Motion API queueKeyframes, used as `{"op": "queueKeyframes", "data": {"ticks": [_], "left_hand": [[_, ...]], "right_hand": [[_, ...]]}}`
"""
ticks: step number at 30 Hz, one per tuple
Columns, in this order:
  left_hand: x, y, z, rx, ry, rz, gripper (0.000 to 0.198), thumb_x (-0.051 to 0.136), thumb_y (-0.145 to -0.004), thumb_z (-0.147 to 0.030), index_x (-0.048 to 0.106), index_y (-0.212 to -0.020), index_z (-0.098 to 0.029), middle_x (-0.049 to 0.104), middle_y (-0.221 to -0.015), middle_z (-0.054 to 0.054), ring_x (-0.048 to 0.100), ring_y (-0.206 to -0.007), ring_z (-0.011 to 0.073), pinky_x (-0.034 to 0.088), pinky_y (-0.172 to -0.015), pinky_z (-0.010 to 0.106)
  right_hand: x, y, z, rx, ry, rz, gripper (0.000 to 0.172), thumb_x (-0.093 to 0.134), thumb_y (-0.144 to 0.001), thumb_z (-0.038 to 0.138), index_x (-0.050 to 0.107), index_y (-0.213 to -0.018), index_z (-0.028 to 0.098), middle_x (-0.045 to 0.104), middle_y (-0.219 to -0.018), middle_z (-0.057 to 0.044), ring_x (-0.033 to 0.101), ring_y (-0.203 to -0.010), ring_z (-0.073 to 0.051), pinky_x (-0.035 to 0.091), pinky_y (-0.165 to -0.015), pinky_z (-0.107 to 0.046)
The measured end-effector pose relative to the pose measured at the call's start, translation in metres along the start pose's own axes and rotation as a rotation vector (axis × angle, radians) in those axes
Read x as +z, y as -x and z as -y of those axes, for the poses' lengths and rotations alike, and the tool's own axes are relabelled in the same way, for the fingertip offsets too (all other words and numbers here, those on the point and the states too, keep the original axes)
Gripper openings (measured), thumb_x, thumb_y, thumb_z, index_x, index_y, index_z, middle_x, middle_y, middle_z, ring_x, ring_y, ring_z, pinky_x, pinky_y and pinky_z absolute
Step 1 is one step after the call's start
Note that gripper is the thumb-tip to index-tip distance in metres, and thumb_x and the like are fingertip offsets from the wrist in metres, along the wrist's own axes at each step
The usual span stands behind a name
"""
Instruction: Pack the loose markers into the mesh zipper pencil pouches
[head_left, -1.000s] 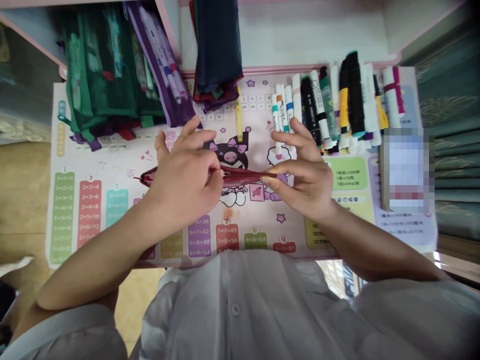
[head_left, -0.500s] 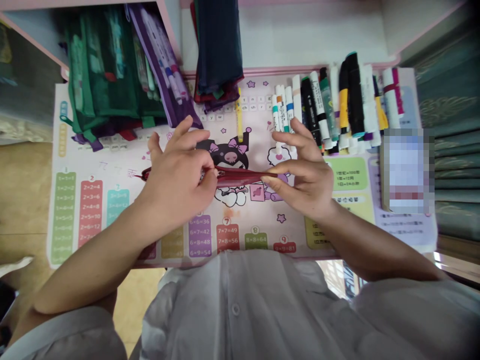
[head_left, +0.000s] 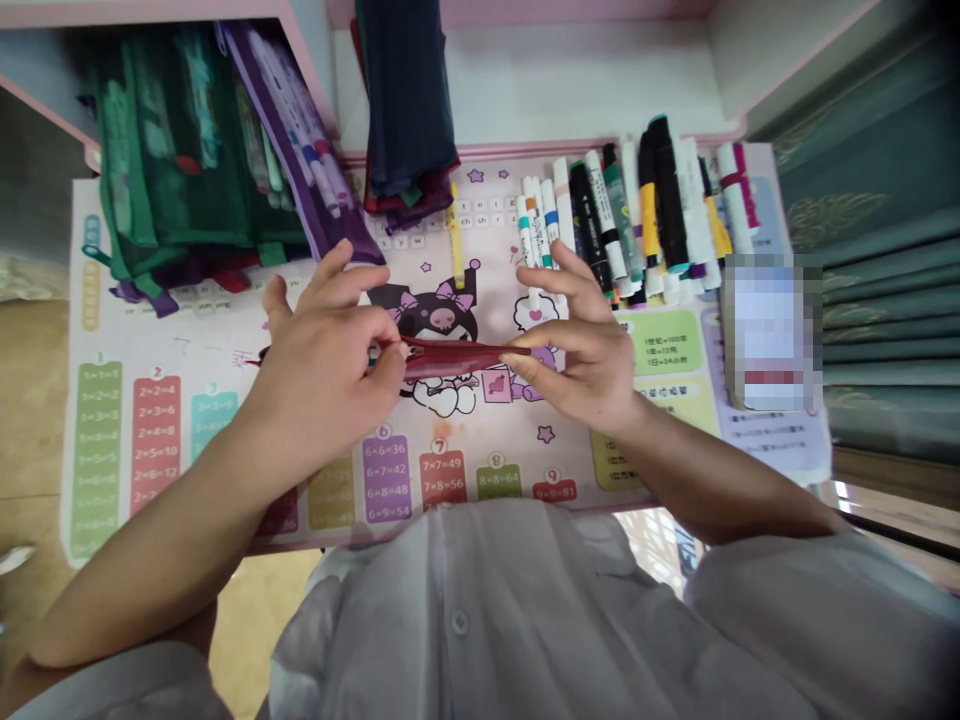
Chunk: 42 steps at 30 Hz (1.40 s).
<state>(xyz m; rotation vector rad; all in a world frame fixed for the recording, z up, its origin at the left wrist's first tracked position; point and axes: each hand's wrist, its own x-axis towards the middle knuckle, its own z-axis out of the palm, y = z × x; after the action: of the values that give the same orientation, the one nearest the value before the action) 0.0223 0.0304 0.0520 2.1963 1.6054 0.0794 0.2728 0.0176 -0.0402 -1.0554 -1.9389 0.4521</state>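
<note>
Head view: at the far left, green pouches are set partly within the shelf, their near ends laid on the surface. Just beside them, a purple pouch is slanted, with pens seen through its mesh. Nearer the body, the left hand is held over the surface; in its grip, the red pouch is pinched between thumb and forefinger near the zip, though whether the pull itself is held cannot be told. The hand's other fingers are spread. The red pouch is stretched between both hands over the middle of the surface, its left part mostly hidden by the left hand. Beyond it, a navy pouch is stacked on others, and a yellow pen is laid just beside. By the right hand, the red pouch's right end is pinched in a thumb-and-finger grip. Beyond that hand, markers are lined up. Farther right, a phone, its screen pixelated, is placed near the curtain
</note>
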Motion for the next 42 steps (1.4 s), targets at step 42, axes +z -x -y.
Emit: {"op": "queueKeyframes", "data": {"ticks": [42], "left_hand": [[-0.004, 0.005, 0.010, -0.038, -0.022, -0.029, 0.020, 0.050, -0.088, -0.025, 0.062, -0.072, -0.022, 0.053, -0.146, 0.004, 0.027, -0.149, 0.0321, 0.016, -0.116, 0.071]], "right_hand": [[0.002, 0.001, -0.002, -0.034, -0.001, -0.019, 0.008, 0.074, -0.079, 0.037, 0.069, -0.079, 0.031, 0.057, -0.140, 0.008, 0.037, -0.144, -0.035, 0.032, -0.118, -0.067]]}}
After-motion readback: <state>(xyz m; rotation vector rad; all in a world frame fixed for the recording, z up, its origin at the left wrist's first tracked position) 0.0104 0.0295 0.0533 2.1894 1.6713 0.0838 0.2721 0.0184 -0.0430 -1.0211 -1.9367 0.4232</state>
